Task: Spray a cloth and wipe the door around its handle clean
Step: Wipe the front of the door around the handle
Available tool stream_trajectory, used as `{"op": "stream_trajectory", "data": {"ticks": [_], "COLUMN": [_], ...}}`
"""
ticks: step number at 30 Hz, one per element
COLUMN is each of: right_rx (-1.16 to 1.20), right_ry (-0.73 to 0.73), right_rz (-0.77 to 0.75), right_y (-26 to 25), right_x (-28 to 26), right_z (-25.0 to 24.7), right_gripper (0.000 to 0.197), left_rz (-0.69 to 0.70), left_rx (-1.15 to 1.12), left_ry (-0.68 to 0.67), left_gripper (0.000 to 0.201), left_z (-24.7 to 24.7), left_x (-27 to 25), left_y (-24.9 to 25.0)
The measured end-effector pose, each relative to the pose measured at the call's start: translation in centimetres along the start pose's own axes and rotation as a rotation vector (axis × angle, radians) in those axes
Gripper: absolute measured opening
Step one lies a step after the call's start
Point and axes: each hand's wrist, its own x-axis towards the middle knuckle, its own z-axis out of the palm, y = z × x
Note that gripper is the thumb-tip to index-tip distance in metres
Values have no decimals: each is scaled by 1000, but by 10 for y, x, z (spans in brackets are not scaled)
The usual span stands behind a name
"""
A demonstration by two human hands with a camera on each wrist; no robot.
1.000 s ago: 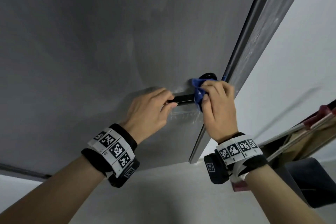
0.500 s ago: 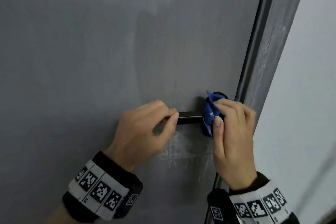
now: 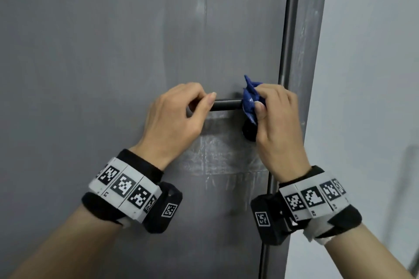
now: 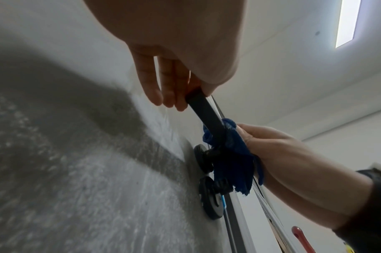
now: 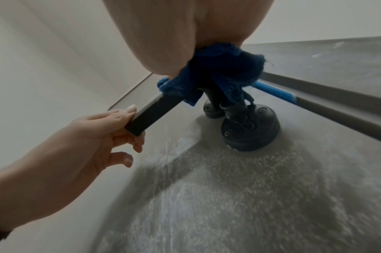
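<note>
A grey door (image 3: 113, 52) fills the head view, with a black lever handle (image 3: 225, 105) near its right edge. My left hand (image 3: 179, 115) grips the free end of the handle (image 5: 151, 112). My right hand (image 3: 275, 115) holds a bunched blue cloth (image 3: 249, 99) wrapped round the handle's inner end, by its round black base (image 4: 203, 160). The cloth (image 5: 217, 71) hangs over the handle's neck. Below sits a second round black fitting (image 5: 250, 127). Wet streaks (image 3: 222, 156) cover the door under the handle.
The door's grey edge (image 3: 301, 75) runs down the right, with a white wall (image 3: 374, 97) beyond it. A blue strip (image 5: 273, 91) shows along the door edge beside the fittings. A red-handled object (image 4: 302, 239) shows low behind my right arm.
The head view has swung upward and squared to the door. Both hands stay on the handle, the left at its end, the right rubbing the cloth round the inner end.
</note>
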Motion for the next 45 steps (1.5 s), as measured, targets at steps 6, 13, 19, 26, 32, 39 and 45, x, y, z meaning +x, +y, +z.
{"op": "stream_trajectory", "data": {"ticks": [6,13,19,26,32,39,45], "right_rx": [40,121,-46,134,-198,-352,-199], "right_ry": [28,194,43,-248,-133,-200,-225], "right_rz": [10,18,-109,41,92,230,207], "right_y": [0,32,46,41,39,28,28], "right_x": [2,-5,20,-22,-111,-148,-154], "right_z": [0,-57,-67,-16,25,40,32], "right_gripper": [27,23,43,82,80,84,80], "left_rz": [-45,-44,-64,-89,-72,-53,-45], "left_rx": [68,78,270,426,460,455,429], "left_ry": [9,-50,-68,-239,-234,-254,-241], "left_gripper": [30,20,54,75,75,79,73], "left_z": [-3,-23,-38,-35,-27,-27,-30], "left_x": [-2,2,13,7,-1,-7,-5], "left_y": [9,9,-17,-26,-28,-33,-36]}}
